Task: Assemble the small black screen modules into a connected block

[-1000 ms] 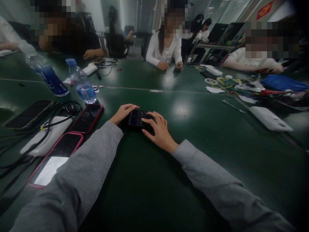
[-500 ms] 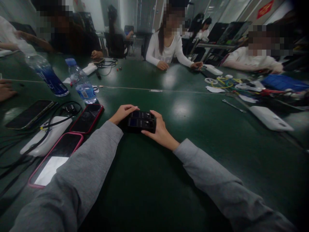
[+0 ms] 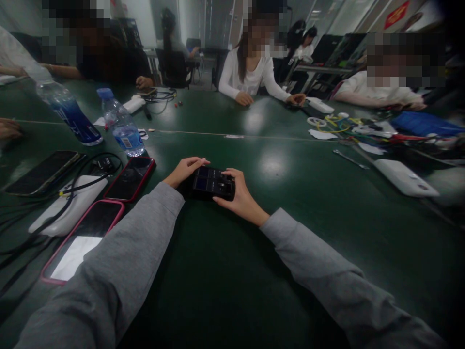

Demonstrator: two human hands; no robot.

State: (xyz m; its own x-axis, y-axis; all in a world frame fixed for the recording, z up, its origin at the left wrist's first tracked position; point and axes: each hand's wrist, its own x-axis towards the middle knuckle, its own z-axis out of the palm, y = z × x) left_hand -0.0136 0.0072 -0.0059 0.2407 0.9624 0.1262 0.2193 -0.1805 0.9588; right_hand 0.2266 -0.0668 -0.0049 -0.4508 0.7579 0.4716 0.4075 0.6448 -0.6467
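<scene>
Head view: your hands are apart, at opposite ends of a black device (image 3: 208,182).
It lies on the green table (image 3: 232,271). Your right hand (image 3: 240,195) clasps its right end, thumb along the near edge; whether your left hand (image 3: 184,171) grips, you cannot tell.

Both hands (image 3: 240,196) hold a black device (image 3: 209,184).
</scene>
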